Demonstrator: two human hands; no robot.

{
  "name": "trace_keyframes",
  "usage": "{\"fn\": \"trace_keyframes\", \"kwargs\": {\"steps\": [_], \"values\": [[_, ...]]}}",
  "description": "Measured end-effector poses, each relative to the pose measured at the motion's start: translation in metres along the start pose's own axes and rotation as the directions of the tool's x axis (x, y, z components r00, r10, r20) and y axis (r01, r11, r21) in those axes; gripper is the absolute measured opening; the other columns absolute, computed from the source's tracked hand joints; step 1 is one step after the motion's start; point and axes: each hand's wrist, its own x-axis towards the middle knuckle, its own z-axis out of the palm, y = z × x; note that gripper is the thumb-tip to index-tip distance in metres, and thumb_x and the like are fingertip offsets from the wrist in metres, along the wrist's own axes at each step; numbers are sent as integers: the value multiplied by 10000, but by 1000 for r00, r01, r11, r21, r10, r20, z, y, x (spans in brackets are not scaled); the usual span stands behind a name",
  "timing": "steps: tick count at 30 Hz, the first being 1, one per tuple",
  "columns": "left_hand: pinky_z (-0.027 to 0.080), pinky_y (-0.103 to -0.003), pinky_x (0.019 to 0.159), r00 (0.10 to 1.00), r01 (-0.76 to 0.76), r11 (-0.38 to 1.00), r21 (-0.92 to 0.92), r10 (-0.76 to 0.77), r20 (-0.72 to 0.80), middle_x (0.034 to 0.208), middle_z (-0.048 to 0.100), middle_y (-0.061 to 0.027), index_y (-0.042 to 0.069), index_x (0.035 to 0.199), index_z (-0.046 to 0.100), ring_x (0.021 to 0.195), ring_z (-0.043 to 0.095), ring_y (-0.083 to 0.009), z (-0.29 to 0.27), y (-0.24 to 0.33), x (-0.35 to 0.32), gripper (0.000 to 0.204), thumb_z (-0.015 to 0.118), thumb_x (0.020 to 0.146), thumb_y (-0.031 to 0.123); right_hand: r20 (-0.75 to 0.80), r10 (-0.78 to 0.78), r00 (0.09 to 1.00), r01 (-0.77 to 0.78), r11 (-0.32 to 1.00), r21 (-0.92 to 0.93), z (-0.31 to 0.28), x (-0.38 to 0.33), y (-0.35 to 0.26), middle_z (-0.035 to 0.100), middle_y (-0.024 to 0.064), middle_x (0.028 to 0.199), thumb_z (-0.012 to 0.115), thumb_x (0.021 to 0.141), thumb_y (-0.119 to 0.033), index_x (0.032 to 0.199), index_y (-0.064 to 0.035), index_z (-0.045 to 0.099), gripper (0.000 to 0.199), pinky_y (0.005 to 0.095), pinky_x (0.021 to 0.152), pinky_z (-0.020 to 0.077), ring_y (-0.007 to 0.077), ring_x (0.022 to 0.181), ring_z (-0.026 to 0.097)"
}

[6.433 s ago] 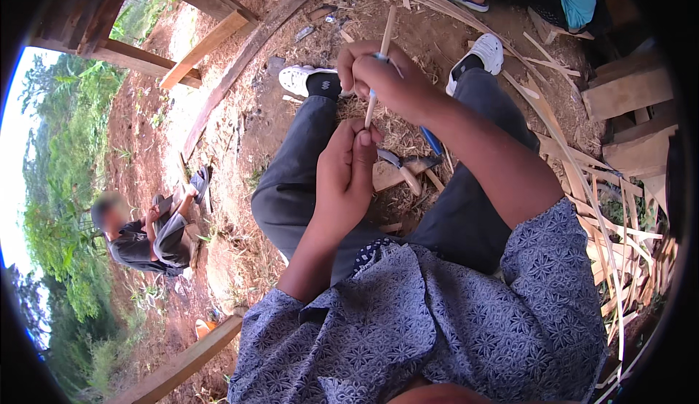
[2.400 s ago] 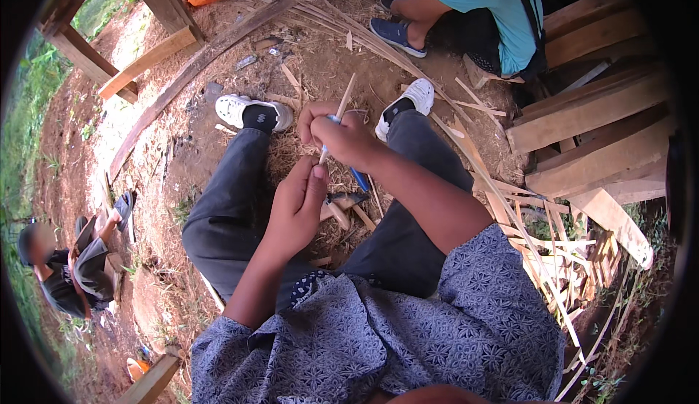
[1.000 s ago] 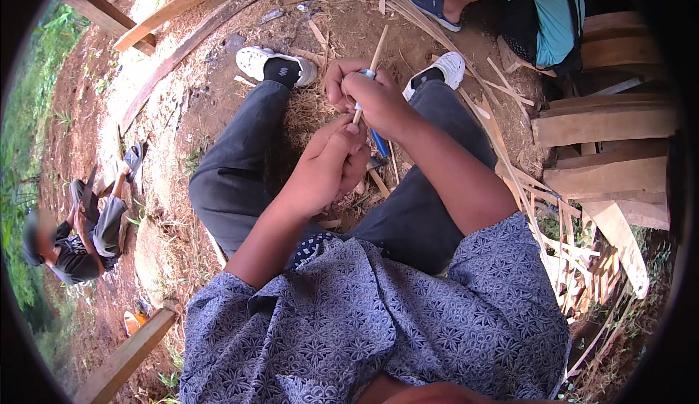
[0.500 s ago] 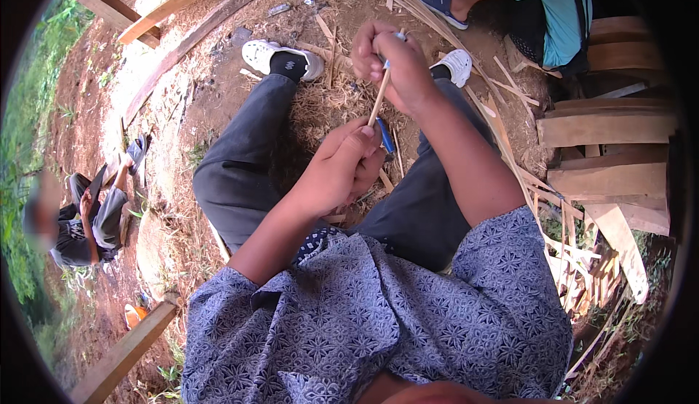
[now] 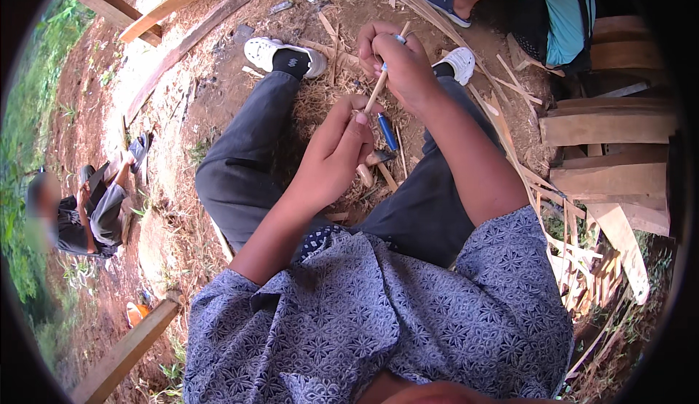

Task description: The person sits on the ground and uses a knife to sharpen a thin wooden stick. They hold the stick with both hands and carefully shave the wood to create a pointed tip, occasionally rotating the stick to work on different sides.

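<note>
My right hand (image 5: 400, 62) sits in the upper middle of the frame, fingers curled tight around the top of a thin pale bamboo stick (image 5: 376, 92). The stick slants down and to the left from that fist to my left hand (image 5: 336, 153), which is at the centre of the frame; its fingers are closed, with the thumb tip pressed against the stick's lower end. A wooden handle (image 5: 366, 173) pokes out beneath my left palm, and a blue-handled tool (image 5: 387, 132) lies on the ground just to the right of it, between my knees. My white shoes (image 5: 285, 56) rest on the dirt above, among shavings and splints. Stacked wooden planks (image 5: 608, 124) fill the right edge. Another person's teal shirt (image 5: 557, 4) shows at upper right, and someone crouches at far left.
</note>
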Motion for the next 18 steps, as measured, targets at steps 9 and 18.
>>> {"fn": "trace_keyframes", "kwargs": {"steps": [9, 18], "values": [[322, -243, 562, 995, -39, 970, 241, 60, -78, 687, 417, 39, 44, 949, 544, 615, 375, -46, 2, -4, -7, 223, 436, 1078, 190, -20, -61, 998, 62, 997, 45, -16, 11, -10, 460, 8, 669, 433, 840, -81, 769, -23, 552, 149, 255, 589, 342, 90, 607, 412], [395, -312, 590, 993, -63, 954, 292, 90, -79, 679, 486, -54, 16, 914, 547, 627, 458, -111, 3, -2, -5, 218, 464, 1055, 160, -66, -83, 994, 86, 996, 39, -12, 8, -12, 451, 1, 638, 432, 835, -70, 733, -34, 533, 148, 263, 559, 317, 87, 568, 380]]}}
